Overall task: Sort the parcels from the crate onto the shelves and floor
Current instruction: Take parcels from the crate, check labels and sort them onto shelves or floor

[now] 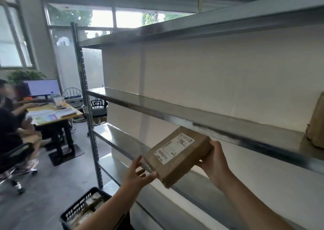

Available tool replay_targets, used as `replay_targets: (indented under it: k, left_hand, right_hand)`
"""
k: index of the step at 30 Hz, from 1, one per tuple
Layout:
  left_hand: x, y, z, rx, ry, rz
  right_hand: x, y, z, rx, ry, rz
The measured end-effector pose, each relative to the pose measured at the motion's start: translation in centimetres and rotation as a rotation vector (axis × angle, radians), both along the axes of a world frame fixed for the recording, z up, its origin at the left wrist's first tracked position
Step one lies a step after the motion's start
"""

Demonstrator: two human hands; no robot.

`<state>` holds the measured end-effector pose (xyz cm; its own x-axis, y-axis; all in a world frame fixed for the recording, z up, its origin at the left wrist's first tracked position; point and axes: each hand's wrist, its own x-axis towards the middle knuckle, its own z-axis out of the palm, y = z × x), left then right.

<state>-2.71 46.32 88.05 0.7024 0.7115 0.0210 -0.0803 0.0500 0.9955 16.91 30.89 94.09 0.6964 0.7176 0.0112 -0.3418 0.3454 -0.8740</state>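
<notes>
A flat brown parcel [177,157] with a white label marked 7786 is held up in front of the metal shelf unit [175,110], just below its middle shelf edge. My right hand [214,161] grips the parcel's right end, thumb on its top edge. My left hand [137,172] is open, fingers spread, its thumb touching the parcel's lower left corner. The black plastic crate [78,207] with several brown parcels in it stands on the floor at the lower left, partly hidden by my left forearm.
Another brown parcel [316,126] stands on the middle shelf at the far right. The shelf post [87,107] rises left of the parcel. Two people sit at a desk [52,114] with a monitor at the far left, with grey floor between.
</notes>
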Motion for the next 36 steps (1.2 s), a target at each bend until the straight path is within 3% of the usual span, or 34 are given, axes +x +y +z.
replay_targets:
  k: [6,11,17,21,24,27,31,34,36]
  left_hand:
    - [0.4,-1.0,-1.2,0.111,-0.027,0.009]
    - [1.4,-1.0,-0.7,0.097,-0.185,0.099]
    - [0.5,-0.6,-0.7,-0.031,-0.233,0.124]
    - [-1.2,1.6,0.0,-0.064,-0.147,0.143]
    - [-2.5,4.3,0.8,-0.016,-0.111,0.234]
    - [-4.7,7.9,1.7,0.016,0.040,0.267]
    - [-8.2,10.9,1.8,0.073,0.288,-0.059]
    - [-9.9,13.0,1.4,0.012,0.264,-0.025]
    - [-11.4,15.2,0.9,-0.032,0.212,0.101]
  right_hand:
    - [-0.4,0.6,0.7,0.045,-0.030,0.152]
    - [-1.3,2.2,0.3,0.042,0.007,0.210]
    - [-0.9,3.5,1.2,-0.140,-0.110,0.295]
    - [-0.6,5.5,1.9,-0.300,-0.301,0.375]
    - [-1.2,7.6,2.2,-0.441,-0.545,0.503]
    - [-2.1,10.6,2.6,-0.609,-0.830,0.633]
    - [-4.7,15.1,3.2,-0.704,-1.016,0.791]
    - [-6.6,19.2,3.0,-0.690,-1.081,0.792]
    - [-7.2,22.2,2.5,-0.693,-1.159,0.667]
